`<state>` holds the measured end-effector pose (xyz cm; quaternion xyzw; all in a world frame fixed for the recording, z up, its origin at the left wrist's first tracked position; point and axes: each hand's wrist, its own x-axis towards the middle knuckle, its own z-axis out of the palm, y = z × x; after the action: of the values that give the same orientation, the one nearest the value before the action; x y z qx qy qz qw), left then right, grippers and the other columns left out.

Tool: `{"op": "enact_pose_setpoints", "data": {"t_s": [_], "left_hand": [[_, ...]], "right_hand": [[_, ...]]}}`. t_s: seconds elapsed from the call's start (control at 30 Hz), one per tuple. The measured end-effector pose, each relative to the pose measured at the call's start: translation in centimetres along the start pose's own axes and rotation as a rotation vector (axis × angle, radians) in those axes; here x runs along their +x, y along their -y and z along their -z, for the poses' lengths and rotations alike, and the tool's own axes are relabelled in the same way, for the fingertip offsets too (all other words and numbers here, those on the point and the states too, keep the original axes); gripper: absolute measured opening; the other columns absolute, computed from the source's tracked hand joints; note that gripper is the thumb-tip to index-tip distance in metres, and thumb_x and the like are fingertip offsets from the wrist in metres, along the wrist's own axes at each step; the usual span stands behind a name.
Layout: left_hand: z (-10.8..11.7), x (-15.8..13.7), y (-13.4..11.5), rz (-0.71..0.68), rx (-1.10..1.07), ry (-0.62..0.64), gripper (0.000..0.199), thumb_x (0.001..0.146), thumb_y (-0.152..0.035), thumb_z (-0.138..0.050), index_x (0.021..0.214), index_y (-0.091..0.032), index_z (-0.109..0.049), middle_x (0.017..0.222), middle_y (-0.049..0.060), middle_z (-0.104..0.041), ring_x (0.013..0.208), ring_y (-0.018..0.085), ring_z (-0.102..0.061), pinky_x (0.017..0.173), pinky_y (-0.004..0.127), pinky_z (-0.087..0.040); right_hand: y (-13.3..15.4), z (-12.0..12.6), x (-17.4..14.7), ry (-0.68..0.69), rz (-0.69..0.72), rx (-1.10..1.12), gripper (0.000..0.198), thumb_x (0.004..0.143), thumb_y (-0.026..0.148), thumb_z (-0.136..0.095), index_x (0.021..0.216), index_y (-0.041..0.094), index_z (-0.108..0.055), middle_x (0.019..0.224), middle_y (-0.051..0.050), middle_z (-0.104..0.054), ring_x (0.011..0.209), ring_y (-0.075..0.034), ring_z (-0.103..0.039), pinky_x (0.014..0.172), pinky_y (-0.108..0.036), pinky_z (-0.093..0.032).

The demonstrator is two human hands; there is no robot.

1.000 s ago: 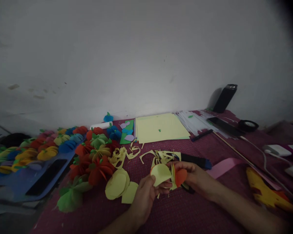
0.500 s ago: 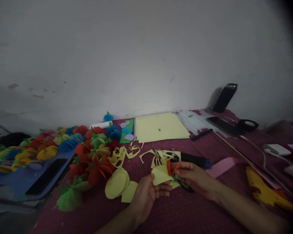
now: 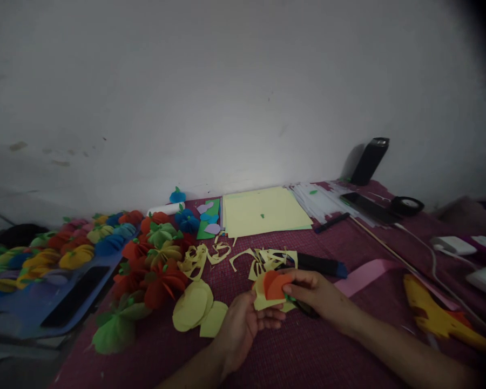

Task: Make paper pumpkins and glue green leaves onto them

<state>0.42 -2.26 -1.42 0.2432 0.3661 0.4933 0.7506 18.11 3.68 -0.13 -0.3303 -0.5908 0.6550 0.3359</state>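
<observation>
In front of me, low in the head view, my left hand [image 3: 243, 320] grips the left edge of a pale yellow paper piece [image 3: 263, 303], its other fingers curled beneath. My right hand [image 3: 314, 294] pinches an orange folded paper shape [image 3: 276, 284] that lies over the yellow paper. A bit of green shows by the right fingertips. Left of my hands lie cut yellow paper circles [image 3: 191, 309] and a small yellow square [image 3: 213, 320]. Curly yellow paper scraps [image 3: 196, 260] are strewn just beyond, some over a dark tool with a blue end [image 3: 324, 266].
Paper pumpkins in many colours [image 3: 166, 283] crowd the left, some on a blue board with a black phone [image 3: 76, 296]. Yellow sheets [image 3: 263, 213] lie at the back. To the right are a black bottle [image 3: 370, 161], a tape roll [image 3: 407, 206], a pink strip [image 3: 366, 276] and cables.
The orange paper shape has turned and spread flatter over the yellow paper, showing a broader face. My left hand has hardly moved, and the view has shifted slightly.
</observation>
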Motion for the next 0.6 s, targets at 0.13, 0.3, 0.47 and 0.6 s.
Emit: {"op": "enact_pose_setpoints", "data": {"t_s": [0.13, 0.3, 0.47, 0.6], "left_hand": [[0.0, 0.1, 0.0, 0.014, 0.007, 0.033, 0.043, 0.087, -0.04, -0.038, 0.103, -0.006, -0.059, 0.088, 0.016, -0.07, 0.076, 0.022, -0.065, 0.073, 0.035, -0.045], [-0.2, 0.0, -0.3, 0.057, 0.028, 0.013, 0.053, 0.092, -0.047, -0.027, 0.108, -0.007, -0.057, 0.087, 0.015, -0.069, 0.074, 0.021, -0.065, 0.072, 0.034, -0.045], [-0.1, 0.0, -0.3, 0.055, 0.013, 0.021, 0.051, 0.092, -0.046, -0.03, 0.106, -0.007, -0.059, 0.087, 0.015, -0.069, 0.076, 0.021, -0.065, 0.072, 0.034, -0.046], [0.1, 0.1, -0.2, 0.035, -0.003, 0.019, 0.045, 0.092, -0.042, -0.033, 0.102, -0.009, -0.061, 0.087, 0.012, -0.069, 0.074, 0.02, -0.065, 0.071, 0.033, -0.046]], "right_hand": [[-0.5, 0.2, 0.1, -0.02, 0.08, -0.167, 0.023, 0.078, 0.043, -0.063, 0.084, 0.022, -0.07, 0.101, -0.004, -0.065, 0.096, -0.02, -0.059, 0.088, -0.036, -0.044], [-0.6, 0.1, 0.0, -0.02, 0.151, -0.316, 0.018, 0.082, 0.037, -0.059, 0.084, 0.022, -0.069, 0.104, -0.006, -0.064, 0.104, -0.022, -0.057, 0.092, -0.037, -0.042], [-0.6, -0.1, -0.3, -0.026, 0.178, -0.391, 0.017, 0.081, 0.033, -0.06, 0.091, 0.022, -0.07, 0.111, -0.008, -0.062, 0.11, -0.023, -0.054, 0.093, -0.039, -0.041], [-1.2, 0.1, -0.5, -0.027, 0.24, -0.413, 0.017, 0.081, 0.027, -0.062, 0.096, 0.022, -0.067, 0.119, -0.01, -0.057, 0.109, -0.022, -0.055, 0.094, -0.04, -0.043]]}}
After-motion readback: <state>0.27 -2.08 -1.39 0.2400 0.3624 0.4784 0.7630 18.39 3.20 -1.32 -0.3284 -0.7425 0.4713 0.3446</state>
